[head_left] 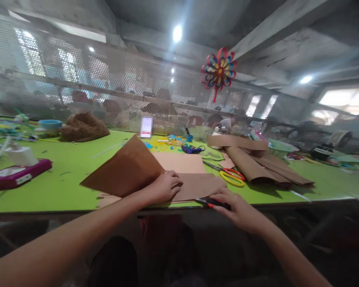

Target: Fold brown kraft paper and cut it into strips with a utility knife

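A large sheet of brown paper [128,167] lies folded at the table's front edge, its left part standing up as a tilted flap. My left hand [166,186] presses on the paper beside the fold, its fingers curled down onto it. At the right, a flat part of the paper [197,185] reaches toward my right hand [235,207]. That hand is closed around a black utility knife [217,203] with an orange-red part, its tip pointing left at the paper's near edge. Under and behind lies a paler sheet [182,161]. Scissors [231,176] with red and yellow handles rest just beyond my right hand.
Rolled brown paper [251,163] lies at the right on the green table [62,191]. A blue glue gun [192,149], a lit phone [146,127] and colourful scraps are behind. A purple box with a white plug [20,173] and crumpled brown material [83,126] are at the left.
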{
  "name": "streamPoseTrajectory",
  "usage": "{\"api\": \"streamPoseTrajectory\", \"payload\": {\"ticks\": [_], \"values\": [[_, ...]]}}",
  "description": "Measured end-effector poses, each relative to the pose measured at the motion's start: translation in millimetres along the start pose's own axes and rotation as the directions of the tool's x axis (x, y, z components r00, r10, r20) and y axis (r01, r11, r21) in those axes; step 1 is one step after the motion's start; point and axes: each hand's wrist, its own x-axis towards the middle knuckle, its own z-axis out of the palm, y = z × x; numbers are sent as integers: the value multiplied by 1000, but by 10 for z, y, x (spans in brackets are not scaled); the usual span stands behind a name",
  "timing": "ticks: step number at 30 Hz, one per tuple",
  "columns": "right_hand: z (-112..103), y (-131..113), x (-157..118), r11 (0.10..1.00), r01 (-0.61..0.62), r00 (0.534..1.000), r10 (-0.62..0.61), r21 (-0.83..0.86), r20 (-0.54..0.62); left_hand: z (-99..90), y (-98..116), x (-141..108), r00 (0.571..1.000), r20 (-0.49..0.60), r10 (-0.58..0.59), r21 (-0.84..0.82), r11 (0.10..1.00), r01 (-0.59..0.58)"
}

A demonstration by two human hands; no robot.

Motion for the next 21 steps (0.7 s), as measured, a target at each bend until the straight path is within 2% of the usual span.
{"api": "streamPoseTrajectory", "payload": {"ticks": [3,6,10,13,15,18,21], "values": [[43,-17,41,1000,12,999,-13,-23,-40,15,-32,-35,996,-65,-65,-59,996,61],[58,-23,18,1000,8,999,-10,-29,-45,-13,-9,-57,994,-72,-81,-38,996,78],[28,-30,-13,1000,14,1000,-14,-12,-19,-162,8,-77,999,15,35,18,999,-35],[12,-34,-4,1000,19,1000,-19,-20,1,-330,-47,-94,981,133,140,-14,990,-139],[17,-35,5,999,18,1000,-18,-28,4,-412,-105,-117,970,184,158,-29,987,-155],[30,-31,10,999,6,1000,-7,-47,-22,-428,-183,-174,970,182,163,-38,987,-158],[35,-23,18,999,14,1000,-15,-51,-27,-359,-216,-244,978,137,160,-55,987,-154]]}}
